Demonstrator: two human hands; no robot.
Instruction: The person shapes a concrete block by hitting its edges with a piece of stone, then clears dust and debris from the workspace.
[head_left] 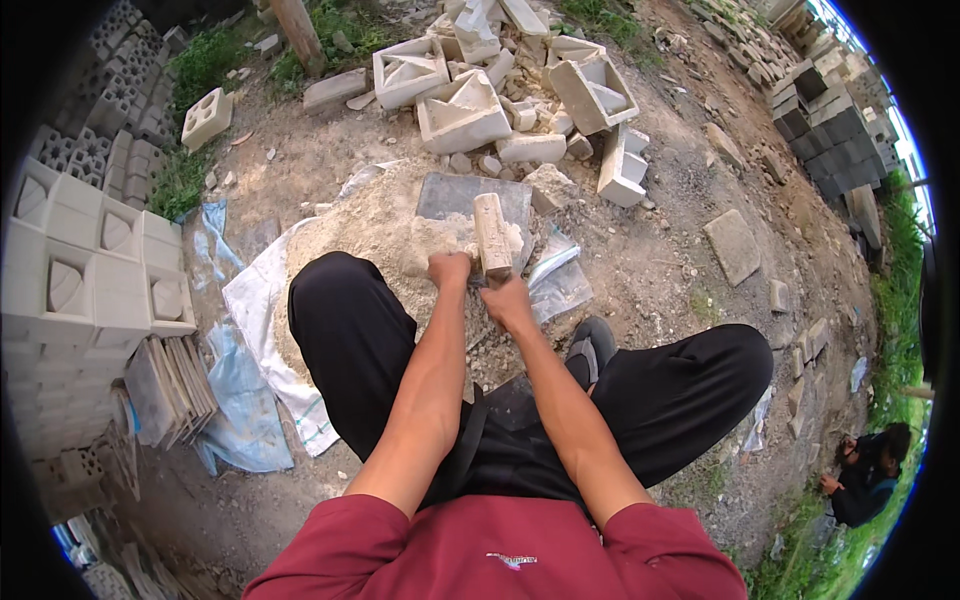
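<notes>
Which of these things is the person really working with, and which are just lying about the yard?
In use:
right hand gripping wooden mallet
left hand on pale lump
flat slab
powder heap

Lying about:
broken blocks
stacked blocks
plastic sheet
loose paving stone

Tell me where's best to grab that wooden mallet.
Grip the wooden mallet at its near, lower end, coming from the person's side, probably. The long block points away over the flat slab, and the right hand already grips that near end; the left hand is beside it.
</notes>
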